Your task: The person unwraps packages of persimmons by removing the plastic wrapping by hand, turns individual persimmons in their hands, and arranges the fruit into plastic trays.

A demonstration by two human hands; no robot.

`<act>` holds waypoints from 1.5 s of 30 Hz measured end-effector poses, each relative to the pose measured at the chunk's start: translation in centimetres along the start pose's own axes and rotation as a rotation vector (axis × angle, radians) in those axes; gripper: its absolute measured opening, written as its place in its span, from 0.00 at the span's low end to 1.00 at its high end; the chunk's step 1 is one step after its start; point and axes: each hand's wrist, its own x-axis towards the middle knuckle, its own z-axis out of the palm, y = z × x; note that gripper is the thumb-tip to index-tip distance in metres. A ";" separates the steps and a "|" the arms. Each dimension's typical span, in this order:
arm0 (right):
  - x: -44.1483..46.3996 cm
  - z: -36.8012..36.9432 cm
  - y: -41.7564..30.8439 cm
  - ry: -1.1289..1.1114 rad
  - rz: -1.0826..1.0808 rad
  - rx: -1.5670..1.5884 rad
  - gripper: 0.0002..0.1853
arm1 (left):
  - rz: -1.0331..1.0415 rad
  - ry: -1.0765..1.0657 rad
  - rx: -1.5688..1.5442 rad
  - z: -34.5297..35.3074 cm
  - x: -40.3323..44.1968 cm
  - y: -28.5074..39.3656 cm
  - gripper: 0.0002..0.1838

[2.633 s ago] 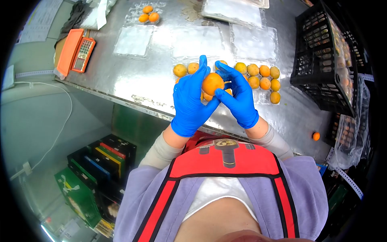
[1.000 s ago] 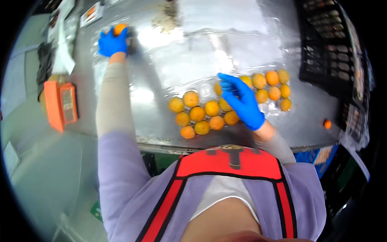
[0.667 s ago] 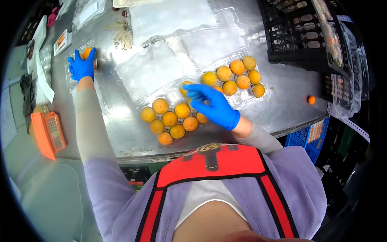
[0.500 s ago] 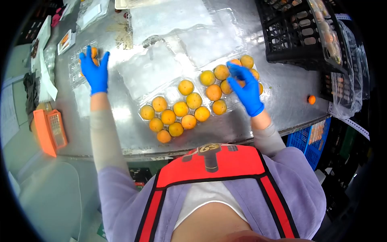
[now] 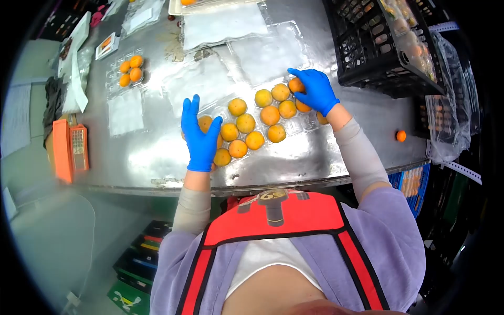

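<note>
Both hands wear blue gloves. My left hand (image 5: 200, 137) is over the left end of the near left tray of orange fruits (image 5: 245, 123), fingers spread, with an orange fruit (image 5: 205, 124) showing between finger and thumb. My right hand (image 5: 316, 90) is over the right tray of fruits (image 5: 286, 109), its fingers around or on a fruit (image 5: 296, 85) at the back; whether it grips the fruit is unclear. Some fruits lie hidden under both hands. At the back left, a clear tray holds several small orange fruits (image 5: 135, 61).
A black crate (image 5: 362, 52) with packed fruit stands at the right. Flat clear lids (image 5: 199, 79) lie behind the trays. An orange scale (image 5: 63, 152) is at the left edge, a loose orange fruit (image 5: 401, 136) at the right. A white-lined tray (image 5: 223, 26) lies farther back.
My left hand has left the small tray at the back left and come to the near left tray. My right hand has moved from the near trays' middle to the right tray's back. The view has shifted.
</note>
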 end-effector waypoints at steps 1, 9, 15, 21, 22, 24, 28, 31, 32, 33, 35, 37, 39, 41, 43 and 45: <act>-0.3 -0.2 -0.4 0.079 0.005 0.157 0.30 | -0.028 -0.006 -0.019 0.0 -0.5 0.4 0.38; -4.1 -4.9 -9.0 0.119 -0.125 1.229 0.40 | -0.161 -0.093 -0.525 1.4 -2.5 6.9 0.36; -5.1 -6.8 -11.9 0.064 -0.319 1.145 0.41 | -0.286 -0.323 -1.027 1.4 -1.7 11.5 0.39; -5.8 -8.3 -13.2 0.132 -0.361 0.898 0.42 | -0.202 -0.406 -1.083 1.8 -1.4 11.9 0.37; -5.8 -8.0 -13.7 0.139 -0.368 0.896 0.42 | -0.208 -0.395 -1.145 1.9 -1.3 11.7 0.37; -6.0 -6.4 -14.2 0.246 -0.286 1.029 0.43 | -0.261 -0.380 -1.302 1.9 -1.4 12.2 0.36; -6.3 -5.0 -14.4 0.264 -0.238 1.103 0.41 | -0.345 -0.276 -1.397 2.3 -2.1 12.9 0.33; -6.2 -4.9 -14.8 0.357 -0.260 0.978 0.37 | -0.229 -0.270 -1.202 1.8 -2.0 13.1 0.29; -6.2 -4.8 -15.0 0.413 -0.289 0.912 0.36 | -0.225 -0.250 -1.063 1.5 -2.1 13.3 0.27; -6.1 -4.9 -15.2 0.409 -0.291 0.913 0.36 | -0.226 -0.245 -1.063 1.4 -2.1 13.2 0.27; -6.1 -5.1 -15.4 0.413 -0.301 0.875 0.36 | -0.202 -0.162 -0.906 1.5 -2.1 12.9 0.20; -6.4 -4.9 -15.9 0.385 -0.356 0.828 0.36 | -0.319 -0.123 -0.945 1.1 -2.0 12.8 0.16; -6.5 -4.6 -16.1 0.342 -0.384 0.815 0.37 | -0.371 -0.043 -0.964 1.1 -1.9 13.1 0.07; -6.6 -4.6 -16.2 0.289 -0.334 0.956 0.38 | -0.418 -0.054 -0.943 0.2 -1.7 13.6 0.08; -6.5 -4.8 -16.3 0.197 -0.295 1.160 0.40 | -0.462 -0.071 -0.917 -0.5 -1.6 13.5 0.08; -6.1 -5.0 -16.2 0.188 -0.316 1.213 0.40 | -0.467 -0.080 -1.121 -0.8 -1.7 13.1 0.10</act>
